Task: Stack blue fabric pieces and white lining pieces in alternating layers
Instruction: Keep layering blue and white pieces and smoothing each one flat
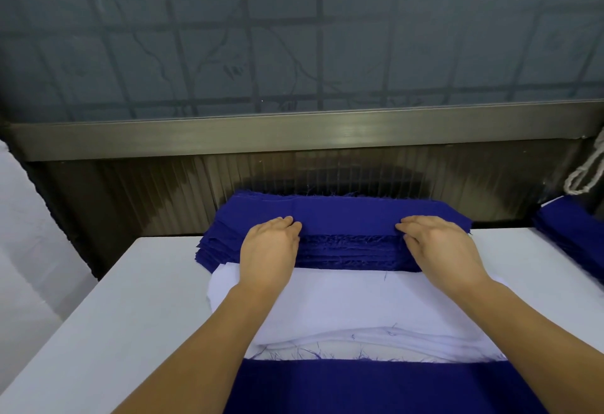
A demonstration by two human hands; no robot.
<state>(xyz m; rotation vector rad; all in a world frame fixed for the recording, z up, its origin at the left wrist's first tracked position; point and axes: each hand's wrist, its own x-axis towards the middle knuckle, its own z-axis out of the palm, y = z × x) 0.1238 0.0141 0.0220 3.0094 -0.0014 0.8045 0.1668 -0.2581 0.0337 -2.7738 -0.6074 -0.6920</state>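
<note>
A thick pile of blue fabric pieces [346,214] lies at the far edge of the white table [137,299]. My left hand [269,250] and my right hand [438,246] both reach to its near edge, where their fingertips pinch the top blue piece. In front of the pile lies a stack of white lining pieces [353,309]. A blue piece [385,387] lies nearest me at the bottom of the view, its frayed edge touching the white stack.
Another pile of blue fabric [575,230] sits at the right edge of the table. A dark ribbed wall and metal ledge [294,135] stand right behind the table. A white cord [588,171] hangs at the far right.
</note>
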